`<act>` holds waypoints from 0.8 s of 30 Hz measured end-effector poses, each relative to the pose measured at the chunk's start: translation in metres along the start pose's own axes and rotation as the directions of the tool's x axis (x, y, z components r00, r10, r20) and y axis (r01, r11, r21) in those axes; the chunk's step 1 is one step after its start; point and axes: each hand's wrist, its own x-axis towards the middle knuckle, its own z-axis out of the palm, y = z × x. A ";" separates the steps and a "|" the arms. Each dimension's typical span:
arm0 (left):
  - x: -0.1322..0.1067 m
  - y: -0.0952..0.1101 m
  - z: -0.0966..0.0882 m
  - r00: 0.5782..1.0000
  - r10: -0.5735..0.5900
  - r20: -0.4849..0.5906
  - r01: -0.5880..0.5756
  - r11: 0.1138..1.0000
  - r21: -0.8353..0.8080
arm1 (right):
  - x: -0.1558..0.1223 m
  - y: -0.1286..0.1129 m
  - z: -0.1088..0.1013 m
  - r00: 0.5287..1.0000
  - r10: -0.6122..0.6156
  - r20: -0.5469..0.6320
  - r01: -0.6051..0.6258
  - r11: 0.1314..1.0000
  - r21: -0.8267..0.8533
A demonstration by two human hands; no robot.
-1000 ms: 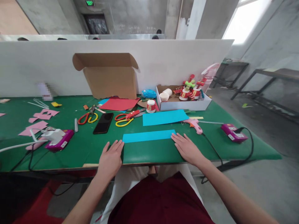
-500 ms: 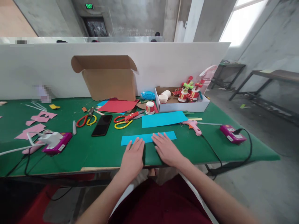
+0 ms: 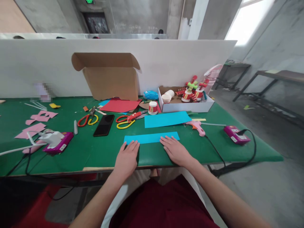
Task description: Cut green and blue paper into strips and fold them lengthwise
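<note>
A narrow strip of blue paper (image 3: 149, 138) lies flat on the green tabletop (image 3: 152, 155) in front of me. My left hand (image 3: 127, 157) is open, its fingertips resting on the strip's lower edge near the left end. Flat on the right part of the strip are the stretched fingers of my right hand (image 3: 175, 150), also open. Just beyond lies a wider blue sheet (image 3: 166, 119), its right corner by a pink glue gun (image 3: 196, 127). A red and white paper cup (image 3: 153, 108) stands upright behind the sheet, near red-and-yellow-handled scissors (image 3: 128, 119).
To the left are a black phone (image 3: 104, 125), a second pair of scissors (image 3: 88, 119) and pink paper scraps (image 3: 30, 130). Purple power strips (image 3: 236, 135) with cables sit at both sides. A white box (image 3: 187, 107) of crafted figures and an open cardboard box (image 3: 110, 80) stand at the back.
My hands have moved apart along the blue strip, the left one toward its left end and the right one slightly rightward. The strip stays in place.
</note>
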 end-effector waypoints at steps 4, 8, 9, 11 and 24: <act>-0.013 -0.026 -0.003 0.997 -0.081 -0.019 0.082 0.996 0.031 | -0.015 0.026 -0.004 0.998 0.041 -0.038 -0.041 0.999 -0.003; -0.017 -0.044 -0.003 0.989 -0.146 -0.023 0.147 0.988 0.052 | -0.025 0.048 -0.014 0.988 0.118 -0.097 -0.126 0.989 -0.075; -0.016 -0.043 -0.002 0.989 -0.143 -0.023 0.144 0.988 0.048 | -0.024 0.050 -0.018 0.981 0.141 -0.134 -0.153 0.984 -0.090; -0.010 -0.034 0.001 0.991 -0.128 -0.033 0.129 0.991 0.035 | -0.015 0.046 -0.024 0.964 0.150 -0.221 -0.172 0.981 -0.088; 0.060 -0.060 -0.019 0.985 -0.141 -0.101 0.123 0.978 -0.169 | 0.106 -0.041 0.023 0.988 -0.150 -0.030 0.152 0.985 0.078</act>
